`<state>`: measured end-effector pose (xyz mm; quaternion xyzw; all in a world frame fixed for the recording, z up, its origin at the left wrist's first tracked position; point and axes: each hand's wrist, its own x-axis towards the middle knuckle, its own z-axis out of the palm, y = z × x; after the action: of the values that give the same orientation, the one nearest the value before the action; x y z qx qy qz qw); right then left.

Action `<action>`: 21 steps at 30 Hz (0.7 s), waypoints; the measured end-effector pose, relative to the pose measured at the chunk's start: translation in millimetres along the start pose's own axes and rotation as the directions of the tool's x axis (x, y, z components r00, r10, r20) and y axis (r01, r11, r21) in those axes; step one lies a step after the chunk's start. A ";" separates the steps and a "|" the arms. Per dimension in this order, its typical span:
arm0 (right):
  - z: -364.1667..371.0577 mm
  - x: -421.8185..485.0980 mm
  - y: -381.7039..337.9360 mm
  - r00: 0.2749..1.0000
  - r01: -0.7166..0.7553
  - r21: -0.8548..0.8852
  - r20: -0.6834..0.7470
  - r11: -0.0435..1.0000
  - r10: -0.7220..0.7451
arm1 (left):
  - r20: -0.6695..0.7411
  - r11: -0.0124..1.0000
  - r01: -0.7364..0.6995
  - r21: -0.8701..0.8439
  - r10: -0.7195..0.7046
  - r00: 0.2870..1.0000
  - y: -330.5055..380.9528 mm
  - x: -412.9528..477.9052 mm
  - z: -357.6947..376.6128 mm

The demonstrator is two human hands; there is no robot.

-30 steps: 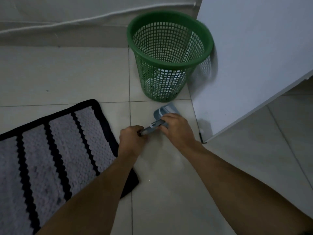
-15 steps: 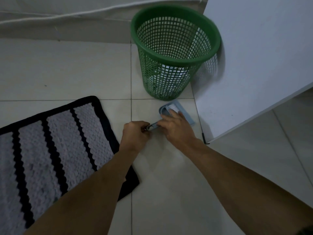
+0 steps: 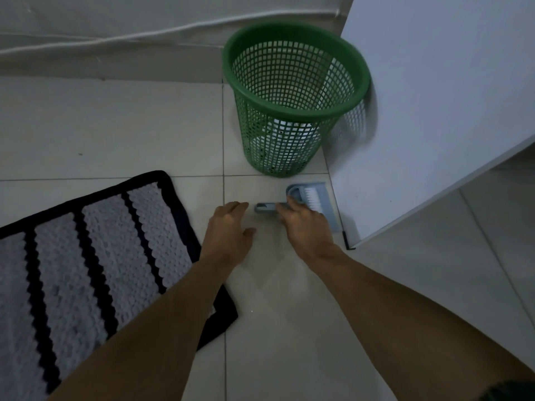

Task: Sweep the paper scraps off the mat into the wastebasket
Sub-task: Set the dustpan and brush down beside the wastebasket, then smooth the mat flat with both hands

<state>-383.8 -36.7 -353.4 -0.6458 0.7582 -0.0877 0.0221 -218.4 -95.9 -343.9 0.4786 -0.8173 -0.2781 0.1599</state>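
The mat (image 3: 86, 256) is lying at eight o'clock with no scraps showing on it. The left hand (image 3: 228, 230) is hovering open and empty. At one o'clock the right hand (image 3: 304, 227) is resting loosely on the dustpan (image 3: 324, 204), just below the wastebasket (image 3: 292, 111). Setting it flat, brush nested, seems best.

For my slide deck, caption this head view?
Both hands hover at a dustpan-and-brush set lying beside the green wastebasket.
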 end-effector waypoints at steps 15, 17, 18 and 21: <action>3.9 6.9 -63.3 0.978 -0.100 0.048 -0.179 0.994 0.107 | -0.273 0.909 0.284 0.304 -0.202 0.940 -140.4 -85.1 -83.5; 9.5 18.5 -101.7 0.976 0.059 0.136 -0.214 0.989 -0.029 | -0.251 0.884 0.328 0.332 -0.253 0.934 -158.2 -90.1 -94.4; 13.5 25.3 -123.2 0.974 0.127 0.177 -0.209 0.976 -0.089 | -0.230 0.874 0.338 0.348 -0.270 0.935 -166.3 -90.7 -99.2; 28.4 46.9 -188.9 0.965 0.258 0.296 -0.115 0.919 -0.234 | -0.194 0.855 0.350 0.383 -0.296 0.935 -183.4 -90.4 -109.1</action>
<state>-203.2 -114.2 -347.1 -0.7206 0.6481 -0.2322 0.0822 10.7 -121.0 -368.3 0.6488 -0.7532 -0.0917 0.0585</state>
